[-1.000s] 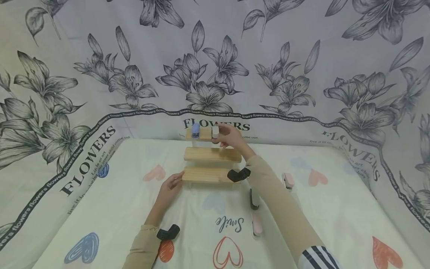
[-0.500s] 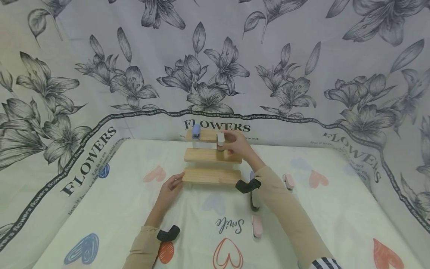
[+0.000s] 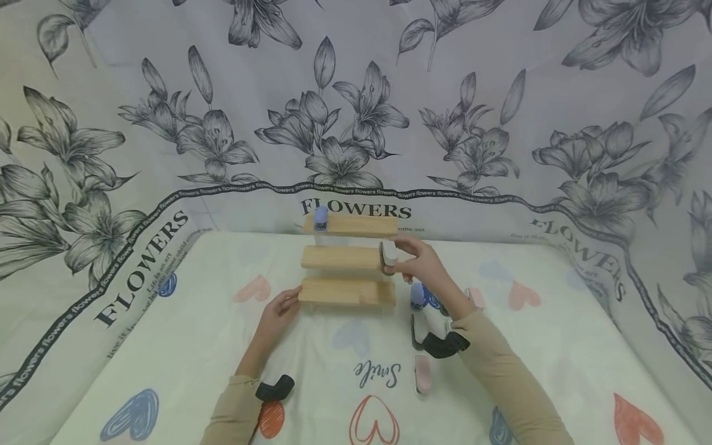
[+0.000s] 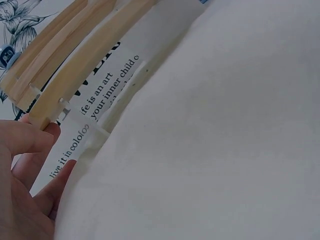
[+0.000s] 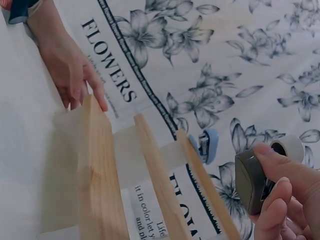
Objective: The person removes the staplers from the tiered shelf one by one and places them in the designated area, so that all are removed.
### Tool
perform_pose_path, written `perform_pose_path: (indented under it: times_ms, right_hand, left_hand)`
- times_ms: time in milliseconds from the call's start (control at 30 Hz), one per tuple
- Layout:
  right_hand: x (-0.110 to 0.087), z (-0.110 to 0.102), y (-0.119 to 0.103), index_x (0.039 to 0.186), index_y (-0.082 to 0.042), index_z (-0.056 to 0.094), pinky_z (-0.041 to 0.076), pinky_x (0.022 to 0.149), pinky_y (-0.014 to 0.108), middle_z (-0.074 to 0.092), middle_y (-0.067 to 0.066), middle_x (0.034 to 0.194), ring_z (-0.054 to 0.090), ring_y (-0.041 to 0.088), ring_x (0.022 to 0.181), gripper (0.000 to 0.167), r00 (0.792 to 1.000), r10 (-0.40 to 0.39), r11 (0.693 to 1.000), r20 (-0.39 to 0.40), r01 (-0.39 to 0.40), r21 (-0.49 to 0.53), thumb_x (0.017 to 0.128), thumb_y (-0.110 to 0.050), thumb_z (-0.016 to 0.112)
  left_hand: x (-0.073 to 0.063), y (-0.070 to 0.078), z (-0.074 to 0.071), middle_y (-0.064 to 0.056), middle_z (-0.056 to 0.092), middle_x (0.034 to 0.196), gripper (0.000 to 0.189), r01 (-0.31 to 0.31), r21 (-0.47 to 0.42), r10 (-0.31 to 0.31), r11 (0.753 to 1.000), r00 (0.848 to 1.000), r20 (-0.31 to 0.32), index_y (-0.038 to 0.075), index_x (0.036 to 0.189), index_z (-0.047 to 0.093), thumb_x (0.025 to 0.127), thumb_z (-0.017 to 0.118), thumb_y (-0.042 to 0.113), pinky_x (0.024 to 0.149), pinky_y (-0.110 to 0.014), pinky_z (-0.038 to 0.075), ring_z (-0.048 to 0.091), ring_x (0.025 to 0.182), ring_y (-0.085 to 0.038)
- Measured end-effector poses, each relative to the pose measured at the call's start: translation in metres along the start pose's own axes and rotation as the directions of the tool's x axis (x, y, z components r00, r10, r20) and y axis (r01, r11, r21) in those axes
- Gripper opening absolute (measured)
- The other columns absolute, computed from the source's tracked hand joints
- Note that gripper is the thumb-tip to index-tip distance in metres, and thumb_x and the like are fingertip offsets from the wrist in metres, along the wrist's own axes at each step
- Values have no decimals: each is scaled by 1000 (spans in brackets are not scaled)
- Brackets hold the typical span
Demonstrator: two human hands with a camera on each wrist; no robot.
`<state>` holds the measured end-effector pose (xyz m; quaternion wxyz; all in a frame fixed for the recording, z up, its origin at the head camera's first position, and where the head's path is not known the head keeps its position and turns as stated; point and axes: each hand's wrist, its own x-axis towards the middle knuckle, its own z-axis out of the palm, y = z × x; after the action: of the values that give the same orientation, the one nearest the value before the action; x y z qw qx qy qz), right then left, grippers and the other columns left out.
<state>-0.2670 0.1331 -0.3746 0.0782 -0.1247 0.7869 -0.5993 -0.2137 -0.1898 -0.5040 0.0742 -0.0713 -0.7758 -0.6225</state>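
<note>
A three-tier wooden shelf (image 3: 345, 292) with clear supports stands on the cloth. My left hand (image 3: 278, 312) holds the left end of its lowest board, fingertips around the board's end in the left wrist view. Between the thumb and fingers of my right hand (image 3: 421, 262) is a small stapler (image 3: 389, 253), white on top with a dark grey base. In the head view it overlaps the right end of the middle board; the right wrist view shows the grey base of the stapler (image 5: 250, 180) off to the side of the boards. A blue stapler (image 3: 321, 217) sits at the left of the top board.
Right of the shelf, a blue stapler (image 3: 417, 295), a white-and-dark one (image 3: 419, 327) and a pink one (image 3: 423, 374) lie on the cloth (image 3: 334, 395). Another pink one (image 3: 475, 296) is partly behind the right arm. A flower-print curtain (image 3: 222, 93) rises behind.
My right hand has brought the white-topped stapler from the top board down and right, to the right end of the middle board. The left hand stays at the lowest board.
</note>
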Motion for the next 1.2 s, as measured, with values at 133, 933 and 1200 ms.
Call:
perform_pose_path:
  times_ms: [133, 933, 1200]
  right_hand:
    - [-23, -10, 5, 128, -16, 48, 45, 43, 29, 42, 8, 134, 48, 16, 44, 66, 1000, -14, 1000, -2, 14, -11, 69, -15, 77]
    - [-109, -49, 67, 133, 1, 38, 45, 41, 32, 61, 24, 94, 49, 17, 43, 63, 982, -47, 999, 184, 45, 13, 76, 8, 62]
    - [-145, -43, 96, 132, 4, 37, 48, 43, 31, 36, 32, 129, 52, 14, 45, 64, 989, 4, 992, 149, -23, 123, 73, 9, 61]
  left_hand:
    - [-1, 0, -1, -16, 47, 126, 33, 6, -6, -5, 1000, 1000, 12, -6, 119, 49, 86, 54, -4, 86, -16, 40, 51, 109, -22]
    - [-6, 32, -3, -24, 44, 125, 32, -13, -30, 14, 999, 1000, 22, -13, 116, 47, 85, 52, -10, 83, -14, 41, 52, 102, -5]
    - [-4, 11, -2, -23, 45, 126, 31, -17, -64, 19, 998, 999, 26, -11, 116, 49, 85, 53, -8, 84, -14, 40, 52, 103, -6]
